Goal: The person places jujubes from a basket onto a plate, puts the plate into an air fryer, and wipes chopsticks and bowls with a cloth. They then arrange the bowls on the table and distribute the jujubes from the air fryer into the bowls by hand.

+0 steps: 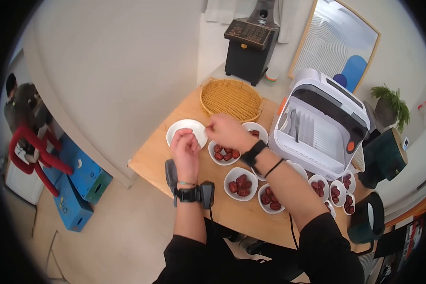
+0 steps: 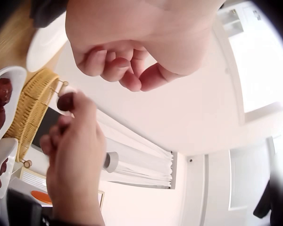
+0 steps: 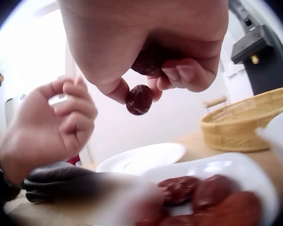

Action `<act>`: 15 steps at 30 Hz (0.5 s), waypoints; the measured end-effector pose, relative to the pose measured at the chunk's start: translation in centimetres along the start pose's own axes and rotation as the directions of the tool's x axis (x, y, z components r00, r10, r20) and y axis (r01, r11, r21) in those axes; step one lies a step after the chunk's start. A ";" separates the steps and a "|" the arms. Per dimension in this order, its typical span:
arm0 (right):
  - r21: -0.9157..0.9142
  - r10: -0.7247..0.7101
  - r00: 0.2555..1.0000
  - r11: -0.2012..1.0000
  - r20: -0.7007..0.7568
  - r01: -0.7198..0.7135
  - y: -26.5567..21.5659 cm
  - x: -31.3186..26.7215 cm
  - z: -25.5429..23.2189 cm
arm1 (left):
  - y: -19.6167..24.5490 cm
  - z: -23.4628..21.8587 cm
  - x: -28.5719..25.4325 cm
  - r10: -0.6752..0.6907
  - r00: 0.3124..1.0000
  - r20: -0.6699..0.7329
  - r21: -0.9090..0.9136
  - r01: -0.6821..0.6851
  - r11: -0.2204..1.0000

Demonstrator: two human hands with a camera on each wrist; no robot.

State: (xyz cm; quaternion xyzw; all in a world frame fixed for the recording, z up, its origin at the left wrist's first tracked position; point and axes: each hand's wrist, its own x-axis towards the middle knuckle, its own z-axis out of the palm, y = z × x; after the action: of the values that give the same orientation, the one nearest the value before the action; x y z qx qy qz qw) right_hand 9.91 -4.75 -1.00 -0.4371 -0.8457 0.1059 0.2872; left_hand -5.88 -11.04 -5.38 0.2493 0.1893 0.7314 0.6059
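My right hand [image 1: 229,132] [image 3: 151,33] pinches a dark red date [image 3: 139,100] [image 2: 66,101] between thumb and finger, while a second date [image 3: 149,63] sits inside the curled fingers. Beside it my left hand [image 1: 186,158] [image 2: 141,37] is raised with curled fingers, thumb and fingertip close together, and no object shows in it. Both hands are above the edge of a white plate [image 1: 176,128] [image 3: 141,157] with nothing seen on its visible part. A white bowl of dates [image 1: 224,153] stands just below my right hand.
A round wicker basket [image 1: 230,100] lies behind the bowls. Several more bowls of dates [image 1: 241,184] spread rightward over the wooden table [image 1: 151,158]. At the right is a white rack box [image 1: 317,132], with a black machine [image 1: 248,52] at the back. Someone [image 1: 21,109] is at far left.
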 end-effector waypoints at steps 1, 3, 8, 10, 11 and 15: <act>0.001 -0.035 0.998 0.999 0.046 0.035 -1.1 0.4 1.7 | 1.0 0.4 -0.8 0.064 0.997 -0.038 0.098 -0.060 0.993; 0.012 -0.060 0.991 0.998 0.118 0.059 -3.2 1.4 4.2 | 3.0 1.4 -3.0 0.122 0.992 -0.041 0.331 -0.102 0.938; -0.034 -0.006 0.974 0.999 0.228 0.014 -4.3 4.0 9.1 | 4.0 -3.6 -6.0 0.268 0.962 0.049 0.954 -0.125 0.273; -0.049 -0.017 0.969 0.998 0.248 0.031 -4.2 4.4 9.3 | 3.7 -4.6 -6.9 0.235 0.969 0.071 0.975 -0.117 0.187; -0.042 -0.021 0.970 0.999 0.242 0.033 -4.2 4.3 8.8 | 3.5 -5.3 -7.0 0.223 0.970 0.099 0.973 -0.142 0.184; -0.107 -0.057 0.988 0.992 0.142 0.072 -3.1 1.2 3.2 | 2.9 -5.7 -7.1 0.235 0.927 0.292 0.953 -0.304 0.015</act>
State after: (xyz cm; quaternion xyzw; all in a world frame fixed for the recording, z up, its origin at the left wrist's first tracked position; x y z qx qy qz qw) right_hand 5.38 -5.42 -1.81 -0.4164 -0.8820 0.0789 0.2061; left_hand -10.58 -18.38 -9.24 0.6412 0.5667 0.5011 0.1292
